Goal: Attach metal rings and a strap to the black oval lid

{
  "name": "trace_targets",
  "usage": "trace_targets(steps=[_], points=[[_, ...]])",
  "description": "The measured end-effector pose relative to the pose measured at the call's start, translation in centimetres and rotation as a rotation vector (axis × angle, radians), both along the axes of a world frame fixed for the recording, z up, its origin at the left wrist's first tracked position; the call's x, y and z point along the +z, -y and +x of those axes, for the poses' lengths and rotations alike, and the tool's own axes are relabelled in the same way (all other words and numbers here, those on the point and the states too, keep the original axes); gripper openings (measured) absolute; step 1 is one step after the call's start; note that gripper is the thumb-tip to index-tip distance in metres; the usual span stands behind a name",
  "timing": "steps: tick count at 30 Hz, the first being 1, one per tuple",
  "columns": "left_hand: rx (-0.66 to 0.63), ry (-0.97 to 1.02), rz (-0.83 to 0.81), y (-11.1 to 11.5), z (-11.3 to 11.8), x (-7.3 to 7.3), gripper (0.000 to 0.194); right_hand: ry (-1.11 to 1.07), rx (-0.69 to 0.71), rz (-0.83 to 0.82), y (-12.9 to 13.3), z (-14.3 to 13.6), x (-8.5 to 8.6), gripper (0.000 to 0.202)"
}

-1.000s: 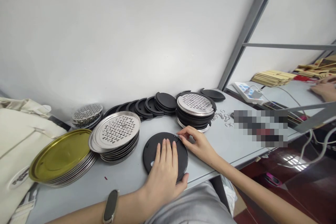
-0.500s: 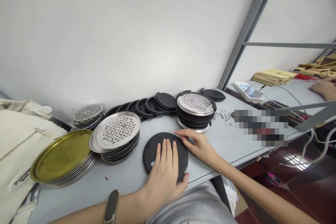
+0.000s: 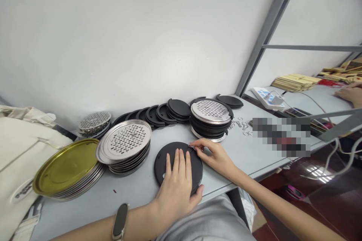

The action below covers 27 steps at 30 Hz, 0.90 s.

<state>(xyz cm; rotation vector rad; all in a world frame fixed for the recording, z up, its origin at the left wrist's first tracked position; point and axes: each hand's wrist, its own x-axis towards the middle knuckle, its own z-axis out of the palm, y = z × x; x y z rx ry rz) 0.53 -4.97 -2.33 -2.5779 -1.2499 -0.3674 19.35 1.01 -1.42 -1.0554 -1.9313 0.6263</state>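
A round black disc [image 3: 161, 163] lies on the grey table close to the front edge. My left hand [image 3: 178, 186] rests flat across it, fingers stretched out, the thumb at its right rim. At the disc's upper right edge, my right hand [image 3: 209, 152] pinches a small metal ring [image 3: 191, 146]. Just behind that hand stands a stack of black discs [image 3: 210, 128] with a perforated metal plate [image 3: 210, 110] on top. More small metal rings and clasps [image 3: 242, 125] lie loose to the right of this stack.
Left of the disc are a stack topped by a perforated plate [image 3: 130, 139] and gold-coloured round plates [image 3: 68, 165]. Black discs [image 3: 152, 116] line the wall. A cream bag [image 3: 19, 150] sits far left. Another person's hand [image 3: 349, 93] shows far right, beyond a metal frame [image 3: 263, 41].
My right hand's fingertips have shifted slightly to the right with the ring at the disc's edge. My left hand stays on the disc, its index finger slightly more spread.
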Motion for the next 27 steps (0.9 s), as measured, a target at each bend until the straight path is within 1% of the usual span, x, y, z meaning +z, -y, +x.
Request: trace_targets(steps=[5, 18, 27], points=[[0.001, 0.002, -0.034, -0.11, 0.02, -0.02, 0.079, 0.013, 0.011, 0.016, 0.08, 0.04, 0.12, 0.022], [-0.034, 0.036, -0.134, -0.43, -0.14, 0.49, 0.080, 0.018, 0.038, 0.015, 0.11, 0.10, 0.14, 0.023], [-0.034, 0.043, -0.156, -0.43, -0.05, 0.60, 0.080, 0.019, 0.059, 0.020, -0.04, 0.08, 0.04, 0.020]])
